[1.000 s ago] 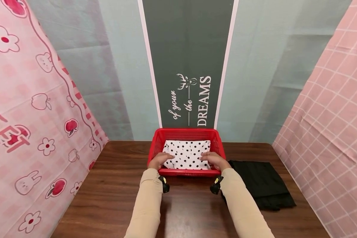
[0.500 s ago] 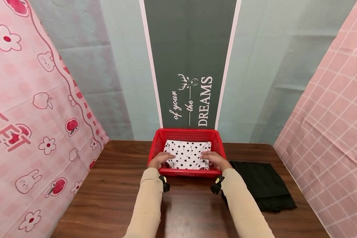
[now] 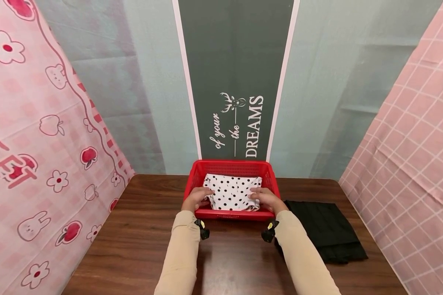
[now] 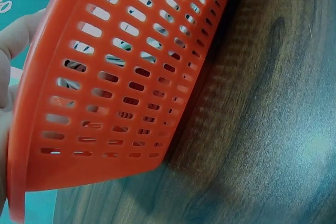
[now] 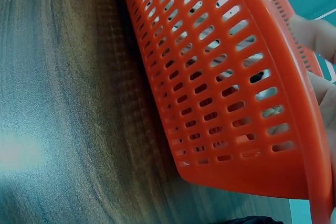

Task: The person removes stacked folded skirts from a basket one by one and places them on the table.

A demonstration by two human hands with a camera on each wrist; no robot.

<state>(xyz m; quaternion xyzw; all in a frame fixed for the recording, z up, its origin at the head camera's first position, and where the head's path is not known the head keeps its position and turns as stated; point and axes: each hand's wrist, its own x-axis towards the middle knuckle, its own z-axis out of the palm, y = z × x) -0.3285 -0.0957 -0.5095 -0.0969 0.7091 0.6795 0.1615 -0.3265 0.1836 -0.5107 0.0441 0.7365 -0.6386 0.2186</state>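
Note:
A folded white cloth with black dots (image 3: 231,192) lies inside the red plastic basket (image 3: 233,214). My left hand (image 3: 195,198) reaches over the basket's near left corner and holds the cloth's left side, thumb on top. On the opposite side my right hand (image 3: 268,198) holds the cloth's right side in the same way. The fingers below the cloth are mostly hidden. In the left wrist view the slotted basket wall (image 4: 131,85) covers most of the cloth; in the right wrist view the slotted wall (image 5: 210,82) does likewise.
A folded black cloth (image 3: 326,231) lies on the brown wooden table (image 3: 133,237), right of the basket. Printed fabric hangs behind the table, with a pink patterned curtain (image 3: 55,164) at left and a pink checked one (image 3: 409,164) at right.
The cloth's near edge has shifted and now looks more rumpled, its near right corner turned up. My left hand has moved slightly left. The basket stays in place.

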